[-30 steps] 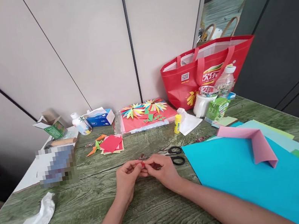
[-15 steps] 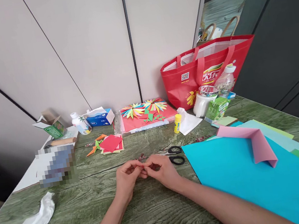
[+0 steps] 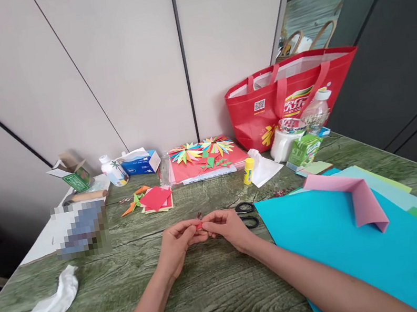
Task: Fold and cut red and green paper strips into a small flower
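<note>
My left hand and my right hand meet at the middle of the green wood-grain table. Both pinch a tiny red paper piece between thumbs and fingertips, just above the tabletop. Most of the piece is hidden by the fingers. Black scissors lie just right of my right hand.
A large cyan sheet with a folded pink sheet and other coloured sheets fills the right side. A crumpled tissue lies at left. Farther back are red paper squares, paper stars, a glue stick, a tissue box and a red tote bag.
Both hands stay pinched together on the red piece, with small finger shifts. The view has shifted slightly, so the hands sit a little higher in the frame.
</note>
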A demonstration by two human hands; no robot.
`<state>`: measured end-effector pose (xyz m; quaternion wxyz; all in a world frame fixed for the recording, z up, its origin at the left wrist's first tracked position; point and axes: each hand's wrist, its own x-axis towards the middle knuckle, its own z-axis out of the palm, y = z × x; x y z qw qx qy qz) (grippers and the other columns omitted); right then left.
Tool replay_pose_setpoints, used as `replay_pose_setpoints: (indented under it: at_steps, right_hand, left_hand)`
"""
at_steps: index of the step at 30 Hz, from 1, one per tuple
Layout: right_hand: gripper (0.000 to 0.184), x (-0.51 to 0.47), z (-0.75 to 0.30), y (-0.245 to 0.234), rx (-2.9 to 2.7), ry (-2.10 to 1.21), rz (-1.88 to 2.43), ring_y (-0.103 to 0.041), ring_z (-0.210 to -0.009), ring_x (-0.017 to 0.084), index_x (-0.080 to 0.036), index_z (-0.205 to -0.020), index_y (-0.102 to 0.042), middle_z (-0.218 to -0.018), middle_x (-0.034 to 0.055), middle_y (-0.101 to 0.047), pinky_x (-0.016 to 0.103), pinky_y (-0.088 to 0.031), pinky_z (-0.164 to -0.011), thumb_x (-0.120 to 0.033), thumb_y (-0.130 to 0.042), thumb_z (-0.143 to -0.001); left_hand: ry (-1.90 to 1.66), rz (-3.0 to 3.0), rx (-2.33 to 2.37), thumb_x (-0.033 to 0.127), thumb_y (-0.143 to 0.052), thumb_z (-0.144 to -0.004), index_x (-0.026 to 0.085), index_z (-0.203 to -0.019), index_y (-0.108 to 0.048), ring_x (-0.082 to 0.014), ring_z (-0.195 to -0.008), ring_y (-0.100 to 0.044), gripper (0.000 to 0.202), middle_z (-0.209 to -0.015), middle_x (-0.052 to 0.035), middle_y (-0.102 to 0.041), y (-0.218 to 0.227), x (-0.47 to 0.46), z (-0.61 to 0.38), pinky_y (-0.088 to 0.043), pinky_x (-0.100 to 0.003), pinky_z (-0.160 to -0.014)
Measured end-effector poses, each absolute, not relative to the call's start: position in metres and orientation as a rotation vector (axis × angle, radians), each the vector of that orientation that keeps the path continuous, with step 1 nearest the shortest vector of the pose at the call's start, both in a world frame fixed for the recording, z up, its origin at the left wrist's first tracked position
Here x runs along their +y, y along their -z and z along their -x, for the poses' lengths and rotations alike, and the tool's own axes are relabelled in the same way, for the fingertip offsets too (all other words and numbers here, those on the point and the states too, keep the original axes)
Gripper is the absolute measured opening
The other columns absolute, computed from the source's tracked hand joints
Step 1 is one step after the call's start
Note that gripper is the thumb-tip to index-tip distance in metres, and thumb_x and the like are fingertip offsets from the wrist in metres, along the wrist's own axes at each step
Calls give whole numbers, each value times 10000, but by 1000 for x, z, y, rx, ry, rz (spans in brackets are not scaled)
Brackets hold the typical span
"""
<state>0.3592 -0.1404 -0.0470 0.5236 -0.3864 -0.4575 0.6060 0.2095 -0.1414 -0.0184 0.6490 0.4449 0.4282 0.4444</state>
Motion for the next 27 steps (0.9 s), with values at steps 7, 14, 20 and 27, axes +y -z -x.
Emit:
replay_pose_setpoints:
  at_steps: [7, 14, 20, 27]
  right_hand:
    - [222, -139, -360, 49, -1169, -1406, 950, -477, -461, 73, -133, -709, -645, -564, -19, -598, 214, -407, -486, -334, -680, -623]
    - [262, -142, -357, 52, -1350, -1304, 1023, -472, -470, 76, -151, -661, -556, -576, -28, -545, 203, -408, -475, -401, -556, -740]
    - [288, -146, -360, 41, -1358, -1469, 901, -481, -488, 81, -161, -630, -520, -552, -32, -538, 205, -397, -501, -423, -552, -748]
    - [231, -142, -359, 46, -1326, -1329, 1026, -489, -470, 92, -157, -732, -558, -561, -25, -543, 204, -399, -452, -387, -548, -759]
  left_hand:
    - [-1017, -1036, 1040, 220, -735, -582, 110, -730, -680, -180, -581, -661, 192, -649, -57, -706, 22, -140, -209, -552, -322, -660]
    - [-1068, -1110, 1081, 219, -722, -596, 128, -688, -632, -159, -552, -651, 158, -588, -26, -683, 26, -141, -210, -536, -278, -621]
    - [-1033, -1198, 1049, 222, -711, -609, 142, -775, -598, -125, -451, -592, 216, -539, 12, -623, 19, -146, -211, -483, -227, -485]
    - [-1114, -1102, 1102, 246, -718, -600, 126, -745, -635, -126, -483, -602, 206, -575, -14, -656, 20, -142, -210, -516, -244, -525]
